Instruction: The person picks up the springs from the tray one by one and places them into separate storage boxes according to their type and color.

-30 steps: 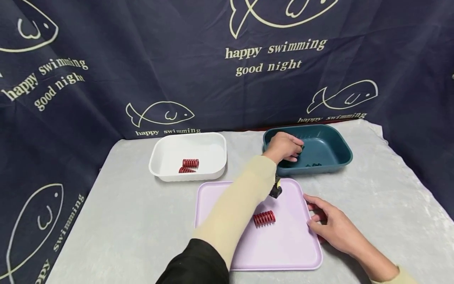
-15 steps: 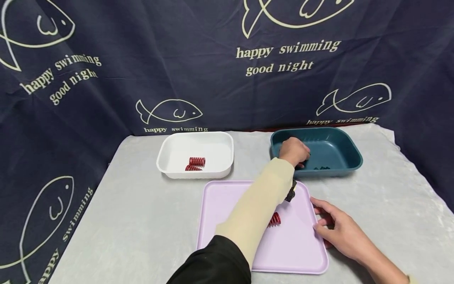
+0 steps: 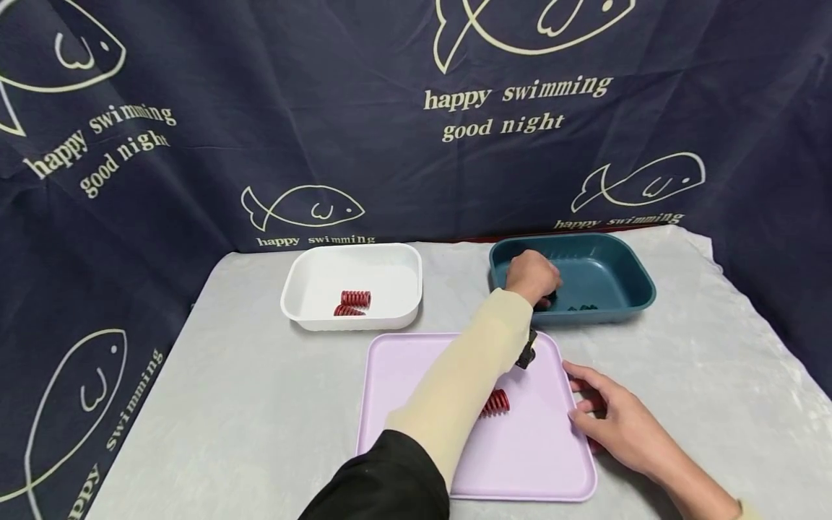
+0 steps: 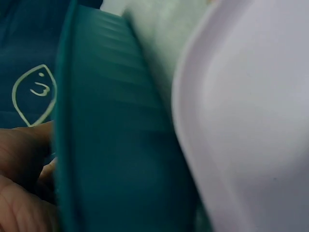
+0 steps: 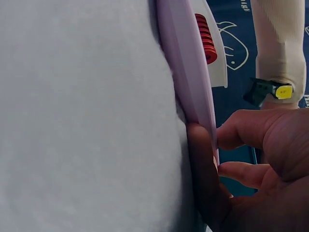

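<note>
My left hand (image 3: 533, 277) reaches across into the left end of the teal bin (image 3: 604, 271), fingers curled down. It grips a dark green coil spring (image 3: 552, 295), mostly hidden under the fingers. In the left wrist view the bin's wall hides most of that hand. My right hand (image 3: 614, 419) holds the right rim of the lilac tray (image 3: 520, 462); the right wrist view shows its fingers (image 5: 241, 174) on both sides of the rim. A red coil spring (image 3: 497, 401) lies on the tray, partly behind my left sleeve.
At the back left stands a white bin (image 3: 396, 271) with red springs (image 3: 355, 298) in it. Dark green springs (image 3: 583, 308) lie near the teal bin's front wall. A dark blue fish-print curtain (image 3: 390, 144) hangs behind the grey-white table cover (image 3: 247, 419).
My left hand has gone lower into the teal bin, turning its knuckles up, and the spring at its fingertips is now mostly hidden. The right hand stays on the tray's rim.
</note>
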The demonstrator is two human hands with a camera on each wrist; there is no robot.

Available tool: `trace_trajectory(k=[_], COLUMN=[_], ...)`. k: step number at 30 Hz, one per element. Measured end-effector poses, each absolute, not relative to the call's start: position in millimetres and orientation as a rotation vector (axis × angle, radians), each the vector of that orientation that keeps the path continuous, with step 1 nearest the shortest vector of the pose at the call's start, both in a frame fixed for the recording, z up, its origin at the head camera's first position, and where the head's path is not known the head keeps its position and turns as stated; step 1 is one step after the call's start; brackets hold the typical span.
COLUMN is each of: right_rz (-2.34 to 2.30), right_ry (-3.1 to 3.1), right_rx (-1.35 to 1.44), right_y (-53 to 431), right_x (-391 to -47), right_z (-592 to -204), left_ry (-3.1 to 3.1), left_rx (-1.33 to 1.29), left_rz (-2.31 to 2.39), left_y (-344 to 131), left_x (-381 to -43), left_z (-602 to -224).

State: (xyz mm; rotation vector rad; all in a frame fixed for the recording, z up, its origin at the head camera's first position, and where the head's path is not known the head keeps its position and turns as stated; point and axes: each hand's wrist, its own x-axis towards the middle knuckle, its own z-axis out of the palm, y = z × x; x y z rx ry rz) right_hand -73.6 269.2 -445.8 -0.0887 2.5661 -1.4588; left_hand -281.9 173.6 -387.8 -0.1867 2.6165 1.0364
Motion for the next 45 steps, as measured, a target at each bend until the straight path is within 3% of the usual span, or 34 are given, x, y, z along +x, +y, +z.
trace_trajectory(k=[12,19,32,45], right_rz=[-1.356,-1.394,-1.339,-1.353], right_ry=[2.622,2.584,2.585,2.633], right_rx=[-0.086,-0.075,-0.030,-0.085], right_y=[270,272,271,271], right_x=[-76,-74,-76,-75], right_z=[-441,-442,-438,-441], left_ry=[2.199,2.051,2.018,2.097], left_rx=[0.362,0.562,0.577,0.419], left_rz=[1.471,1.440,1.329,1.298], left_y=[116,71,2,-40], left_x=[-257,-245,-220,-198], left_z=[-335,-333,-371,-404])
